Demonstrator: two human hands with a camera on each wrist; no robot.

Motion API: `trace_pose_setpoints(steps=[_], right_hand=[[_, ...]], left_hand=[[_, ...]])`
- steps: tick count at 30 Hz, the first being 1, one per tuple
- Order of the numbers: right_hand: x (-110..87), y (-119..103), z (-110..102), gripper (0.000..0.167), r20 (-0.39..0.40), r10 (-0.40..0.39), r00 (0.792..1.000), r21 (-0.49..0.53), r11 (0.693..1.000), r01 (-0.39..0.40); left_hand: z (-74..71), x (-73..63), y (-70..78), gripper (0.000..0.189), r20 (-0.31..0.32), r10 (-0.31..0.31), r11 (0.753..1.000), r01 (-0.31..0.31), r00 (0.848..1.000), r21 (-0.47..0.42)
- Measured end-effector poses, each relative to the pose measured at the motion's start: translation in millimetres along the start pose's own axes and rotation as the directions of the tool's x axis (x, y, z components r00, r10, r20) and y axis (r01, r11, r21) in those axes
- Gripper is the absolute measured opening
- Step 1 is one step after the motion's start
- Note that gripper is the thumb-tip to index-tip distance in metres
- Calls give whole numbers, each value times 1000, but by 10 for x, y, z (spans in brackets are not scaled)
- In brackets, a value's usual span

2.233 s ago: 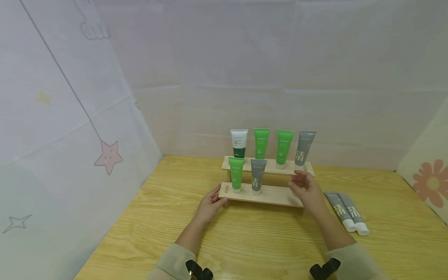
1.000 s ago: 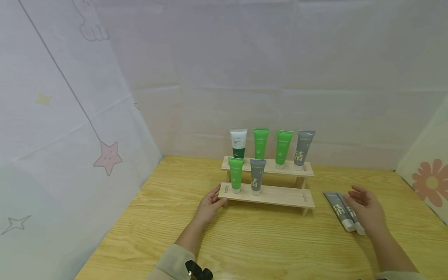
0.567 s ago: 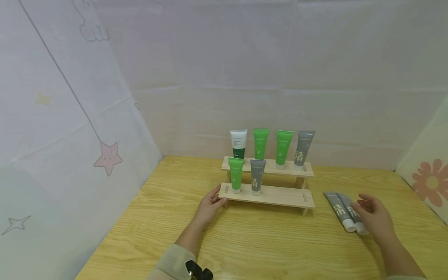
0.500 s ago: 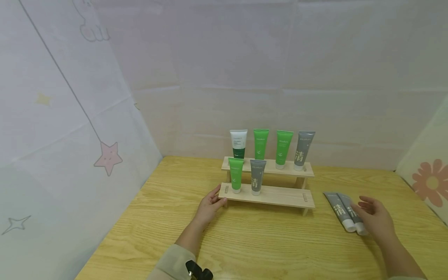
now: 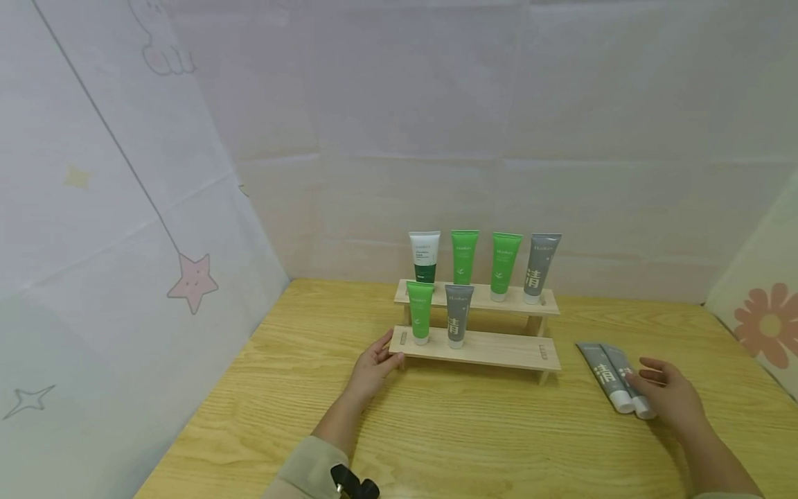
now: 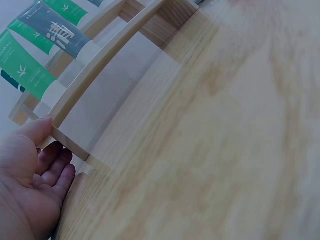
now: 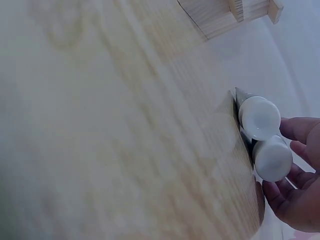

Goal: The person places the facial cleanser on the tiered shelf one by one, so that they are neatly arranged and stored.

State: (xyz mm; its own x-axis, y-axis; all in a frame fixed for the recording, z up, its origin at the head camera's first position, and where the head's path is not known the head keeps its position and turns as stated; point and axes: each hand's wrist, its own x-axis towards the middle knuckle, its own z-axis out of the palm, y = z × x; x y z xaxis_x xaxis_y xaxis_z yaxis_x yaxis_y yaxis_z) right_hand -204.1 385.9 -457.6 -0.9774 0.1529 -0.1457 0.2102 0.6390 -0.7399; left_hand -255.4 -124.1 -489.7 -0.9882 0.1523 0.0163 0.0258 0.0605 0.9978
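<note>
A two-tier wooden stand (image 5: 508, 351) is on the table. My left hand (image 5: 369, 371) grips the left end of its lower tier, thumb on the plank's edge and fingers curled beneath it. At right, two grey squeeze tubes lie side by side: the left one (image 5: 601, 374) and the right one (image 5: 617, 360). My right hand (image 5: 673, 398) pinches the right tube, thumb over its near side and fingers at its far side. In the right wrist view the fingers (image 7: 277, 197) sit beside its white cap (image 7: 273, 159).
On the upper tier stand a white-and-green tube (image 5: 425, 248), two green tubes (image 5: 464, 253) and a grey tube (image 5: 542, 260). The lower tier bears a green tube (image 5: 420, 308) and a grey tube (image 5: 458, 312). A pale patterned cloth (image 5: 399, 138) hangs behind the table (image 5: 474, 430).
My right hand has left the stand's right end, moved right to the lying grey tubes, and lowered its fingers round the right one. The left hand has stayed at the stand.
</note>
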Motion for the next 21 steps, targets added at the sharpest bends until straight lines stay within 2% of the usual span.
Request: trace_pose_setpoints(steps=[5, 14, 21], right_hand=[[15, 7, -3, 85, 16, 8, 1000, -8, 1000, -8], [44, -41, -24, 84, 94, 47, 994, -117, 992, -36], [61, -74, -27, 83, 96, 80, 992, -124, 990, -68]], left_hand=[[-1, 4, -4, 67, -1, 0, 1000, 0, 1000, 3], [5, -4, 11, 67, -6, -10, 1000, 10, 1000, 0], [6, -9, 16, 67, -5, -11, 1000, 11, 1000, 1]])
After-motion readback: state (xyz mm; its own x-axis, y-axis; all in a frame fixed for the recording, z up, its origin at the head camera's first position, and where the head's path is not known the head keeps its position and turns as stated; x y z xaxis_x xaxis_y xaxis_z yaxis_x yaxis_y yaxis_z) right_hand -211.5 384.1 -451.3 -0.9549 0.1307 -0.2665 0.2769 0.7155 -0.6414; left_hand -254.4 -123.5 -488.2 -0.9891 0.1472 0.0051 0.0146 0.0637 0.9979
